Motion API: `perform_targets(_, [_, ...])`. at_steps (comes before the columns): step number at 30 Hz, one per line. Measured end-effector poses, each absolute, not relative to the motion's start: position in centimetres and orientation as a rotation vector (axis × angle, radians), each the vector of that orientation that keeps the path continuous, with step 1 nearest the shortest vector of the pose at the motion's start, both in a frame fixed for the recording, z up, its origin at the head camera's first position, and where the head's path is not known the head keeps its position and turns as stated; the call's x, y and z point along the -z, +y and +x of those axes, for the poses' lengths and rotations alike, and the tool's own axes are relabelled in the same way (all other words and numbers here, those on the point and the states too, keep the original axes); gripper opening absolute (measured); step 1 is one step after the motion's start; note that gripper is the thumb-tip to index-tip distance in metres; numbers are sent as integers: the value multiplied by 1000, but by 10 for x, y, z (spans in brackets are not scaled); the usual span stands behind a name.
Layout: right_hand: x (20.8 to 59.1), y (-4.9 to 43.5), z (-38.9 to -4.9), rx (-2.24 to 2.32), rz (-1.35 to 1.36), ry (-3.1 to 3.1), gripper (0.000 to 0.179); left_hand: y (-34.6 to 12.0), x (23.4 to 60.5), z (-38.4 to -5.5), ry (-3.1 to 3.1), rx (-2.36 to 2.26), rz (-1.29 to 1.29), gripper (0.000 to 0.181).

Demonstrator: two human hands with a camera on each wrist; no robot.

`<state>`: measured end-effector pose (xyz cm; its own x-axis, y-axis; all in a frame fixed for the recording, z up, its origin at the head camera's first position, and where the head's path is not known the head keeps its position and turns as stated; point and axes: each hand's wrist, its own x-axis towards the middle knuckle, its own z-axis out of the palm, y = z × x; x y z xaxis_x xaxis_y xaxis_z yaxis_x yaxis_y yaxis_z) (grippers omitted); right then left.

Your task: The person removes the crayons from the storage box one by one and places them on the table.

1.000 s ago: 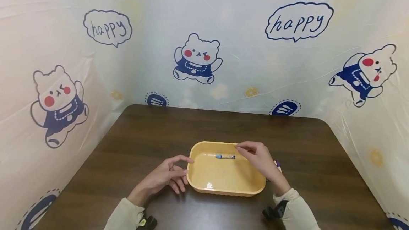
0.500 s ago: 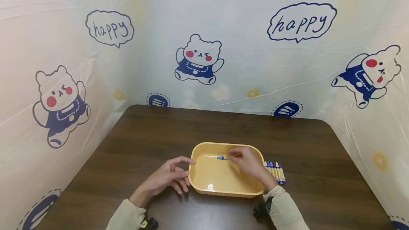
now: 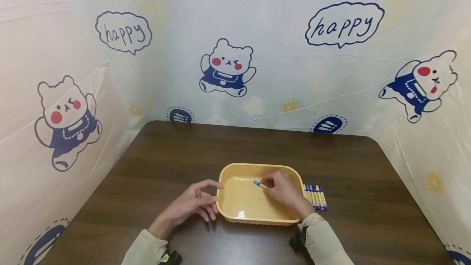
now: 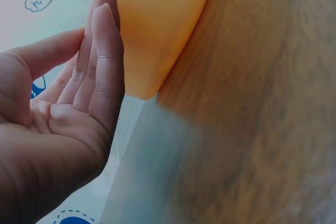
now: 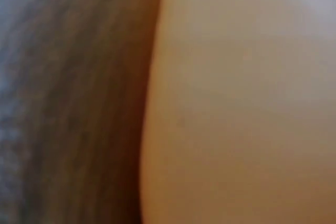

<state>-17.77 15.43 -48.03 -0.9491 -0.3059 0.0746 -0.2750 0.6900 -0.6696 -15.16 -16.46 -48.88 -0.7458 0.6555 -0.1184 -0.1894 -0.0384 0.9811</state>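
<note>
A yellow tray (image 3: 254, 167) with raised walls sits on the dark wooden table. My right hand (image 3: 283, 189) reaches inside it and pinches a crayon (image 3: 258, 183) between thumb and fingers. The crayon's blue tip points left; its other end is hidden by the fingers. At the tray's left rim rests my left hand (image 3: 191, 203), its fingers loosely extended, index fingertip over the edge. The left wrist view shows this hand (image 4: 79, 82) beside the tray's wall (image 4: 152, 35). In the right wrist view, only blurred tray wall (image 5: 236, 103) and table appear.
Several crayons (image 3: 316, 197) lie side by side on the table (image 3: 176, 150) just right of the tray, partly hidden by its rim and my right forearm. A printed curtain (image 3: 279, 72) with bears closes in the table's back and sides.
My right hand has come down from the tray's far rim onto the blue-tipped crayon, now pinching and tilting it. The row of crayons at right has come into view. The left hand stays put.
</note>
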Motion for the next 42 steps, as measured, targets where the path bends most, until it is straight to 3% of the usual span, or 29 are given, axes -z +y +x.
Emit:
perform_targets(6, [479,154,-175,1046,-337,2896,9,-164,489,-152,1653,-1838,484,45])
perform_targets(22, [477,154,-179,1227,-264,2837,7,-165,489,-153,1652,-1849,491,46])
perform_targets(42, [457,158,-179,1673,-302,2470,14,-165,490,-151,1656,-1850,489,45])
